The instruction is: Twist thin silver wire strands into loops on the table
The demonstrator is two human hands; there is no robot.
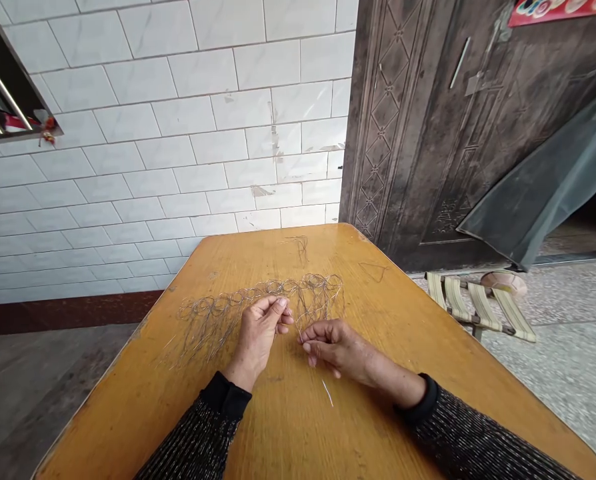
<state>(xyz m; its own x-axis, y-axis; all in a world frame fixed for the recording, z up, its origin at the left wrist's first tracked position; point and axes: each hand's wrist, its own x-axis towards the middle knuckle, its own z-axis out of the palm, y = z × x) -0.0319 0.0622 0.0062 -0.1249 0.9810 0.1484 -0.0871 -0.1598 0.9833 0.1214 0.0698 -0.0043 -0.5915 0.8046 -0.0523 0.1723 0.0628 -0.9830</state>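
A thin wire (299, 325) runs between my two hands above the wooden table (288, 433). My left hand (264, 327) pinches its upper end between thumb and fingers. Lower and to the right, my right hand (335, 347) is closed on the same wire with thumb and forefinger. A short silvery piece (327, 393) shows below my right hand; whether it joins the held wire I cannot tell. Just beyond my hands lies a row of looped wires (208, 313) with long loose tails, partly hidden behind my left hand.
A small bunch of wires (302, 247) lies near the table's far edge, and a bent wire (374, 271) lies to the right. A folding stool with striped straps (478, 303) stands right of the table. Behind are a tiled wall (203, 133) and a dark door (428, 133).
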